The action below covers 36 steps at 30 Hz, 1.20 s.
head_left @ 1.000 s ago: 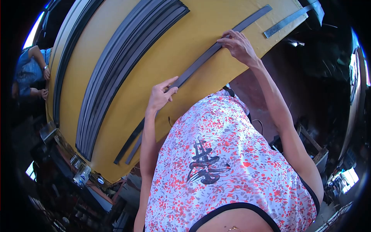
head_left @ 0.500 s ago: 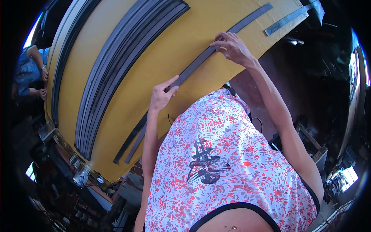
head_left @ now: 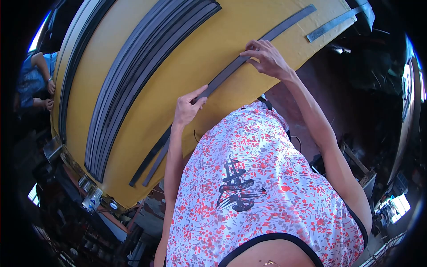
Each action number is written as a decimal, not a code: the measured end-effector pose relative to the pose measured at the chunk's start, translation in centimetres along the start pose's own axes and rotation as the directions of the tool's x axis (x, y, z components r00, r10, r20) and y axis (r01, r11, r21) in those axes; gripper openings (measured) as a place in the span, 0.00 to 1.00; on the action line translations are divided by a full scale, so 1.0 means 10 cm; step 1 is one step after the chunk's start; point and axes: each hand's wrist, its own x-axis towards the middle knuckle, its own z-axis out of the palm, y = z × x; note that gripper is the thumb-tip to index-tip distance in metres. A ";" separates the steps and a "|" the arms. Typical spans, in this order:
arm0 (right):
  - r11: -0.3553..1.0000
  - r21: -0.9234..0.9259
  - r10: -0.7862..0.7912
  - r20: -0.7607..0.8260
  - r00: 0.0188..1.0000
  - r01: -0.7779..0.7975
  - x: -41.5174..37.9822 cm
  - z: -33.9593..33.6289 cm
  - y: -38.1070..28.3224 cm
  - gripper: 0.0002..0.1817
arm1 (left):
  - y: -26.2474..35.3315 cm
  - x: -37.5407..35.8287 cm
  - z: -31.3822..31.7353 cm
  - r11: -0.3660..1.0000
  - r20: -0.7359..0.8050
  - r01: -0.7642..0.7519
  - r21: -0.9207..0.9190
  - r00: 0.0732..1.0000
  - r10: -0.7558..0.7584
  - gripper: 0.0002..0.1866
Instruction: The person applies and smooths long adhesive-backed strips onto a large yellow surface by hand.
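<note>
While the left hand (head_left: 186,110) is gripping the grey strip (head_left: 229,73) between a slightly parted thumb and forefinger, the right hand (head_left: 270,60) is pinching it farther along, its other fingers curling. The strip is lying on the yellow table (head_left: 191,60). Straightening it seems to be the step in hand; the next move is probably calling for light, even pressure along its edges. Beyond, a bundle of strips (head_left: 140,71) is lying, and another person's hands (head_left: 48,105) are resting at the table's edge.

The red-flecked white sleeveless top (head_left: 284,196) has black neck trim (head_left: 275,236).
</note>
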 end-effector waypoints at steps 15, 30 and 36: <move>0.999 0.023 -0.046 0.001 0.999 0.046 0.03 0.04 -0.09 0.15 | 0.00 0.00 0.00 1.000 0.013 0.008 0.026 1.000 -0.008 0.23; 0.994 0.027 -0.109 -0.011 0.994 0.109 0.06 0.16 -0.24 0.12 | 0.02 0.01 0.02 1.000 0.002 0.003 0.015 1.000 -0.003 0.23; 0.992 0.040 -0.122 -0.004 0.992 0.122 0.06 0.17 -0.27 0.12 | 0.01 0.02 0.03 1.000 -0.002 0.013 0.024 1.000 -0.013 0.23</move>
